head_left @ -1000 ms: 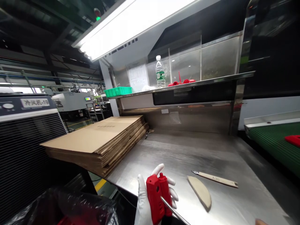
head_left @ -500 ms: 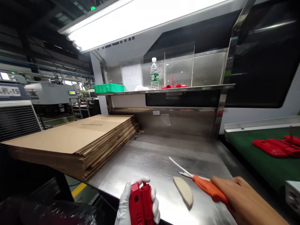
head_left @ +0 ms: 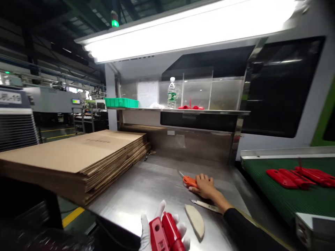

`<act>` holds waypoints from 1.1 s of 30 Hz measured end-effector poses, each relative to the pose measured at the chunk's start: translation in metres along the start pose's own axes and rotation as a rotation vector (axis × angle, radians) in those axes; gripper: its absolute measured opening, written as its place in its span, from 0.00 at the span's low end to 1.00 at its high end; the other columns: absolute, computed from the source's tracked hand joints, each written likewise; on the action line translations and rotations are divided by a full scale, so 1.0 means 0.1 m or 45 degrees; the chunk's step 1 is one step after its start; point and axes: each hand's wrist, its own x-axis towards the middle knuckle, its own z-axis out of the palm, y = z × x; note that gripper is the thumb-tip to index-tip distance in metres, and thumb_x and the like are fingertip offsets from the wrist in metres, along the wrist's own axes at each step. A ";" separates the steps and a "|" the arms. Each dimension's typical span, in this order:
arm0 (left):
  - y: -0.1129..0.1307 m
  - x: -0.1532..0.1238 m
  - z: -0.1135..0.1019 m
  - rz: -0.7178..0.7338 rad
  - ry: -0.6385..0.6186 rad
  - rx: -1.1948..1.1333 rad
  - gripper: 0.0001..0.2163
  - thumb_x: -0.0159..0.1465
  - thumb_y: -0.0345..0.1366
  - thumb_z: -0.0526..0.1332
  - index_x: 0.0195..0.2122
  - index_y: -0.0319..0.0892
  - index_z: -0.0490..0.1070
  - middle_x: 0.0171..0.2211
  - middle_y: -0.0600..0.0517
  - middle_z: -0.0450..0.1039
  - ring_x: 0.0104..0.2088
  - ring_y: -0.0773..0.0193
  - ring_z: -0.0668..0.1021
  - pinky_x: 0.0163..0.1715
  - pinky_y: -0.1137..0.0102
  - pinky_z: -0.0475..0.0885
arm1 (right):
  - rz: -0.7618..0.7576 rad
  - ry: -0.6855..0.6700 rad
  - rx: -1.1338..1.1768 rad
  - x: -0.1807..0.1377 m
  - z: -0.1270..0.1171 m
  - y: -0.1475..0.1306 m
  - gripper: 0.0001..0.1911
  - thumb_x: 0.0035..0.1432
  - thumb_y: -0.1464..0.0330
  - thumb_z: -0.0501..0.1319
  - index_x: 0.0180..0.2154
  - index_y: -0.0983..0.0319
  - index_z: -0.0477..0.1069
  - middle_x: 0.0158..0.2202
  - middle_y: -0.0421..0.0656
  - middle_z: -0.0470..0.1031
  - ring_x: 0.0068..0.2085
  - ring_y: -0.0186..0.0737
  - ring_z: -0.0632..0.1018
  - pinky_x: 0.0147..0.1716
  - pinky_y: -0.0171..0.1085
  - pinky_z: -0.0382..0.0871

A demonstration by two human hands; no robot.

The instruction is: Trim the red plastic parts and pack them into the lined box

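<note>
My right hand (head_left: 205,184) has reached out across the steel bench (head_left: 157,181) since a moment ago, setting the orange-handled knife (head_left: 188,180) down flat; my fingers are curled over its handle, so cutting seems paused. My gloved left hand (head_left: 159,232) grips the red plastic part (head_left: 164,234) at the bench's near edge. The part is glossy, two joined halves with a round hole. A tan half-moon pad (head_left: 195,221) lies beside it.
</note>
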 end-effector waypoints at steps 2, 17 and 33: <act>-0.01 -0.02 0.03 0.084 0.040 -0.001 0.24 0.56 0.60 0.63 0.49 0.53 0.72 0.34 0.47 0.79 0.34 0.50 0.82 0.35 0.54 0.75 | 0.027 0.085 0.094 -0.09 -0.06 -0.03 0.28 0.62 0.52 0.60 0.57 0.62 0.64 0.56 0.50 0.66 0.56 0.53 0.68 0.55 0.57 0.62; 0.06 -0.58 -0.03 0.591 0.196 0.896 0.39 0.52 0.44 0.74 0.64 0.55 0.60 0.61 0.45 0.66 0.61 0.45 0.68 0.60 0.55 0.62 | -0.638 0.156 1.218 -1.94 -0.13 -0.92 0.32 0.56 0.66 0.63 0.62 0.54 0.60 0.61 0.47 0.61 0.62 0.49 0.66 0.61 0.42 0.62; 1.21 -3.12 -0.37 0.455 0.853 2.363 0.27 0.52 0.31 0.70 0.55 0.50 0.74 0.47 0.45 0.78 0.45 0.39 0.79 0.48 0.57 0.68 | -1.319 -0.709 1.273 -2.51 0.55 -2.98 0.36 0.53 0.68 0.61 0.63 0.53 0.54 0.62 0.49 0.64 0.62 0.53 0.68 0.59 0.50 0.67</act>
